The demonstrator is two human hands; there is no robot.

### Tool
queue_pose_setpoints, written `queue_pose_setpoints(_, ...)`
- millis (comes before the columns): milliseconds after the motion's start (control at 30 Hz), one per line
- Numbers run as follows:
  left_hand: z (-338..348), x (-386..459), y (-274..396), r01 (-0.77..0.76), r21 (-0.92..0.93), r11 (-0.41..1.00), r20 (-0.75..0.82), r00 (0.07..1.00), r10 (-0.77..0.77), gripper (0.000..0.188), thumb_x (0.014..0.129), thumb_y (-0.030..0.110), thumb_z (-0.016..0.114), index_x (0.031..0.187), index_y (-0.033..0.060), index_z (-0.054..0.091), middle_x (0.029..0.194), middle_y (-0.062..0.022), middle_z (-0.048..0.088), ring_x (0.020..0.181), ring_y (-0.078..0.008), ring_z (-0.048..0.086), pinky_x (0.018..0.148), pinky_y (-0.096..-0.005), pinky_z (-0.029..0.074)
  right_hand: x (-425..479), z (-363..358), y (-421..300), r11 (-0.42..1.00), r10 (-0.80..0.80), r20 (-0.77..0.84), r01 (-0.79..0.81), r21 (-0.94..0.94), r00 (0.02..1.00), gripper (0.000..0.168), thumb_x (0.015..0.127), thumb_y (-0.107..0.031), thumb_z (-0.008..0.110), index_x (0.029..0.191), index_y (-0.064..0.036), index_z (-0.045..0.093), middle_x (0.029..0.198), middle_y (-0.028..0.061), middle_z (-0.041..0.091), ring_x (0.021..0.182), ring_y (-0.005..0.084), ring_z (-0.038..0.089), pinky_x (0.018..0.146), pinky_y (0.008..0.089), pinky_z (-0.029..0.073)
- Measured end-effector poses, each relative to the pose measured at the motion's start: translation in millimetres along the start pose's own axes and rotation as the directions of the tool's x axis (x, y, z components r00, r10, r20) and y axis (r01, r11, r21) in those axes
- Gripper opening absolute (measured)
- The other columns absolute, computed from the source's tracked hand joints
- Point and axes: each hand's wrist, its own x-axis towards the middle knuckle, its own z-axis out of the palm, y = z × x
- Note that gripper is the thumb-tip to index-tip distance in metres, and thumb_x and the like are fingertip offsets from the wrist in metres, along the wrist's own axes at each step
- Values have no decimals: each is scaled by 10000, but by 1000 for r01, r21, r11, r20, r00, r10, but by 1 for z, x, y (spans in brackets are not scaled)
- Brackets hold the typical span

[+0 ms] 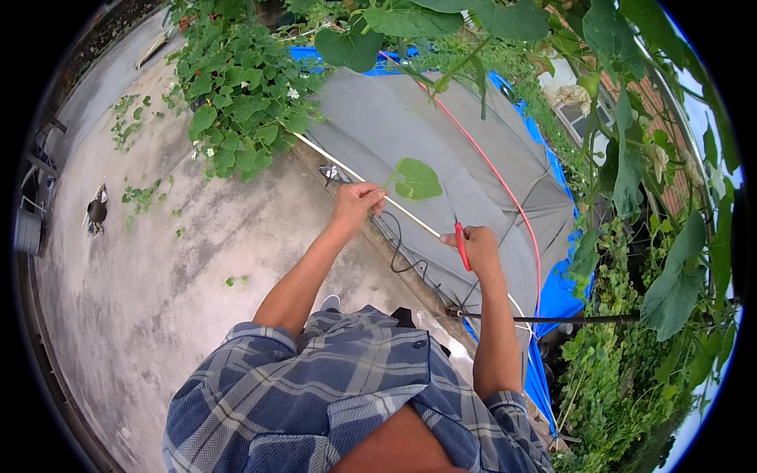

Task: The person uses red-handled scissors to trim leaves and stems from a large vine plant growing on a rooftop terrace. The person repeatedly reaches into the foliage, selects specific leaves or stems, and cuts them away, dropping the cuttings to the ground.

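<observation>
My left hand [355, 207] pinches the stalk of a single broad green leaf [417, 179], which stands out to the right of my fingers. In my right hand [482, 248] is a pair of scissors with red handles [462, 247], its thin blades pointing up and away from me. A thin pale pole [337, 161] slants from the leafy vines down to the right and passes by both hands; whether either one grips it, I cannot tell. Beneath the leaf and scissors spreads a grey cover sheet [378, 124].
Flowering vines [242, 106] grow in a dense clump at upper left. A red hose [491, 162] crosses the sheet, and a black cord [396, 251] loops along its edge. Blue tarpaulin [559, 290] borders it. Large leaves [674, 284] hang at right. Leaf cuttings [140, 197] litter the concrete.
</observation>
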Motion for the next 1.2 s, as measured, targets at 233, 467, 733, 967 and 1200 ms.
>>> queue_pose_setpoints(233,-19,-17,33,64,-127,990,-103,992,-78,189,975,127,640,1042,-31,721,830,-64,698,731,-149,665,685,-286,545,-70,96,93,986,166,189,-160,-49,968,601,716,-528,804,653,52,661,497,128,469,495,225,477,548,411,427)
queue_pose_setpoints(467,-79,-28,12,205,-5,979,-217,955,-202,182,974,152,647,1009,-10,723,794,-49,686,681,-148,663,655,-294,543,-110,148,167,951,310,273,-291,-110,911,687,662,-625,799,769,50,727,663,253,633,674,369,676,705,457,517)
queue_pose_setpoints(733,-401,-123,112,905,425,-6,-746,354,564,312,874,318,661,1078,86,703,1032,-151,737,954,-344,711,791,-497,531,-124,201,231,939,313,217,-266,-219,925,603,792,-590,673,791,8,753,835,286,692,870,440,697,793,500,546)
queue_pose_setpoints(967,-469,-206,126,946,102,309,-817,-97,569,509,816,315,660,1253,74,560,1199,-244,621,1105,-420,633,932,-529,499,-122,209,219,945,282,216,-233,-228,935,589,850,-573,618,779,-4,754,848,282,693,870,442,695,792,492,549)
queue_pose_setpoints(1200,-413,-254,-133,944,178,277,-959,230,-168,318,788,194,695,989,-52,678,966,-203,706,820,-291,682,685,-435,529,-116,210,196,948,297,197,-265,-174,934,588,798,-580,681,798,4,751,864,294,692,898,446,694,806,495,551)
